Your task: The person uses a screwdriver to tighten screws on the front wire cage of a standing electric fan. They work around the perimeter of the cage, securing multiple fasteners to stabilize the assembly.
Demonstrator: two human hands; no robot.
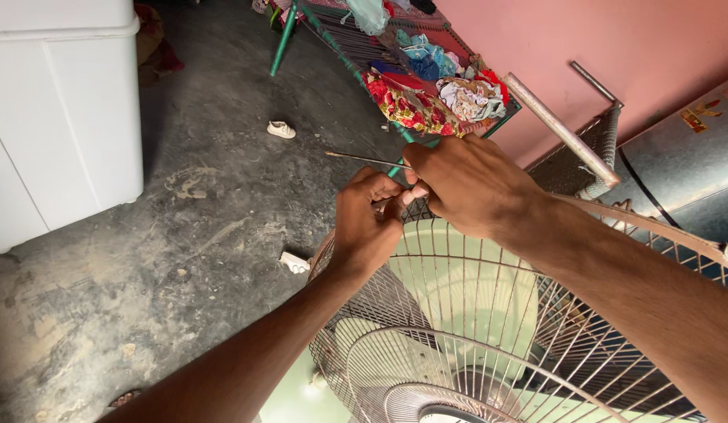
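Note:
A round wire fan guard (458, 329) with pale green blades behind it fills the lower middle. My left hand (365, 223) grips the top rim of the guard, fingers curled shut on it. My right hand (466, 184) is just beside it and pinches a thin metal wire (364, 159) that sticks out to the left above the rim. The fingertips of both hands touch at the top of the guard.
A white appliance (62, 102) stands at the left on the dark concrete floor (184, 235). A green-framed rack with colourful clothes (427, 86) is at the back by the pink wall. A metal pipe (560, 129) and grey cylinder (685, 157) are on the right. A small shoe (282, 129) lies on the floor.

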